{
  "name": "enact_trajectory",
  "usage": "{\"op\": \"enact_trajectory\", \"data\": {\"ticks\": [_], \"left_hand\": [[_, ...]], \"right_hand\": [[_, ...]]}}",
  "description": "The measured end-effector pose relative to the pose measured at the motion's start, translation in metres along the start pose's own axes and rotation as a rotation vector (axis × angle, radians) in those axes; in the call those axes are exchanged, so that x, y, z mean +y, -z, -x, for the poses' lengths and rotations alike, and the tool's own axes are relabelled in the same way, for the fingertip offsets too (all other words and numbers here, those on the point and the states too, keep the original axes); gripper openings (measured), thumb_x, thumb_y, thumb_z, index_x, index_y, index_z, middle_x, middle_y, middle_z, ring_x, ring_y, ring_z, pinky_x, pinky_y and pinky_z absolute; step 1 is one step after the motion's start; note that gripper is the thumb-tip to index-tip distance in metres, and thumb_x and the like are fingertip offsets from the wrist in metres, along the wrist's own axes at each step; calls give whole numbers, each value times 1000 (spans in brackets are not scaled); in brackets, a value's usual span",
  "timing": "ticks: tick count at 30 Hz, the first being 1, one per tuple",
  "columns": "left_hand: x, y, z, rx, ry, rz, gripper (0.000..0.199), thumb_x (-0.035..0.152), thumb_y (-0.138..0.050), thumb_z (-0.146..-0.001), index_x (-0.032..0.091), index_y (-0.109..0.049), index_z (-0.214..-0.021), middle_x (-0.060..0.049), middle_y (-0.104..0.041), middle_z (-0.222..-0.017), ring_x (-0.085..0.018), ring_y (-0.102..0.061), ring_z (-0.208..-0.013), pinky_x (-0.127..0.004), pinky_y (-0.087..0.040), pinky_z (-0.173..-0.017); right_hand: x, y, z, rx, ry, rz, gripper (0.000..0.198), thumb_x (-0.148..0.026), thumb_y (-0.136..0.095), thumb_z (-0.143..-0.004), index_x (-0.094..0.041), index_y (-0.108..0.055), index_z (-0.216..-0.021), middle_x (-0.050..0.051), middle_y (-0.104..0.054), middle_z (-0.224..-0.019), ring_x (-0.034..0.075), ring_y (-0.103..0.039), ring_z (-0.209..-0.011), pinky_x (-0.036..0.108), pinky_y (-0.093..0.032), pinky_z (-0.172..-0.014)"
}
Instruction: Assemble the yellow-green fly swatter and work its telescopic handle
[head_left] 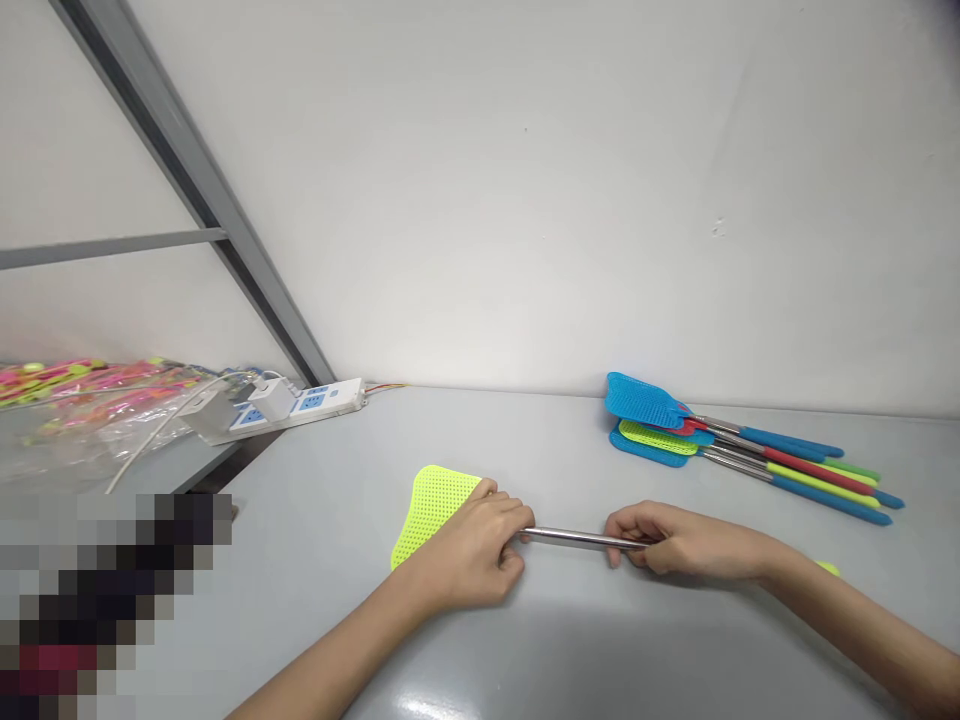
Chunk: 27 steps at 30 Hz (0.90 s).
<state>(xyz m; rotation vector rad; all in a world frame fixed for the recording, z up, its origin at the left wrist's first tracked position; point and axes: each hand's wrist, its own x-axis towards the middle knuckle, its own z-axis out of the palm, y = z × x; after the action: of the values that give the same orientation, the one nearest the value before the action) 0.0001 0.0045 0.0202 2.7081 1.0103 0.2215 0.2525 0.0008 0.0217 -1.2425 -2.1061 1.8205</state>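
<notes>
A yellow-green fly swatter [435,505] with a metal rod lies across the front of the table, its perforated head to the left. My left hand [480,545] is closed around the neck, where head and rod meet, and covers that joint. Farther right, my right hand [667,540] grips the rod between thumb and fingers. Bare metal shows between the two hands. A small yellow-green tip shows beyond my right forearm, which hides most of the handle.
Several fly swatters [645,402] in blue, red and green lie piled by the wall at the right. At the back left stands a power strip [334,398] with plugged-in chargers. Plastic bags of colourful items [112,400] lie beyond it. A pixelated patch covers the lower left.
</notes>
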Motion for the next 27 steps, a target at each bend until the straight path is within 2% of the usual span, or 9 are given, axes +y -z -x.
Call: {"op": "enact_trajectory", "data": {"ticks": [5,8,11,18,21,24,27], "left_hand": [[1,0,0,-6,-9,-10,14,7,-37,-60,19,-41,-68,2,-46,-63,-14,-45,-63,-29,-30,-74],[0,-1,0,10,-29,6,9,13,-37,-75,19,-44,-71,2,-49,-65,-13,-47,-64,-29,-30,-74],[-2,-3,0,-3,-45,22,20,24,-33,-88,19,-46,-74,2,-53,-66,-13,-48,-63,-28,-30,-71],[0,-3,1,-28,-53,-7,29,31,-28,-91,19,-46,-72,3,-55,-64,-12,-45,-59,-27,-29,-68],[1,-4,1,-28,-54,-7,30,31,-27,-91,19,-46,-71,3,-55,-64,-12,-44,-57,-26,-29,-67],[1,-4,0,-29,-56,-11,28,31,-30,-91,19,-46,-71,3,-54,-62,-12,-45,-59,-25,-29,-68],[0,-4,-1,-17,-48,-28,29,31,-30,-91,18,-45,-70,4,-51,-58,-12,-44,-59,-25,-29,-67]], "right_hand": [[-1,-1,0,7,-13,-29,23,-14,-42,-66,-17,-55,-84,-5,-37,-60,7,-27,-50,19,-21,-46],[-1,-2,0,15,-25,-38,23,-13,-42,-64,-16,-55,-83,-5,-36,-58,7,-27,-49,19,-20,-45],[4,-4,-3,54,-27,-41,23,-12,-40,-61,-16,-55,-79,-6,-35,-56,7,-26,-48,19,-19,-44],[14,-8,-10,76,-22,-103,23,-11,-38,-56,-15,-55,-72,-6,-33,-50,5,-24,-42,19,-16,-39],[10,-6,-8,43,-41,-123,21,-13,-38,-61,-15,-55,-73,-6,-36,-50,5,-25,-38,19,-16,-36],[5,-5,-7,7,-55,-103,15,-22,-42,-71,-14,-54,-74,-5,-42,-53,4,-28,-37,18,-18,-35],[2,-6,-8,33,-50,-8,25,-38,-46,-77,-14,-52,-71,-4,-44,-53,4,-31,-37,17,-20,-35]]}}
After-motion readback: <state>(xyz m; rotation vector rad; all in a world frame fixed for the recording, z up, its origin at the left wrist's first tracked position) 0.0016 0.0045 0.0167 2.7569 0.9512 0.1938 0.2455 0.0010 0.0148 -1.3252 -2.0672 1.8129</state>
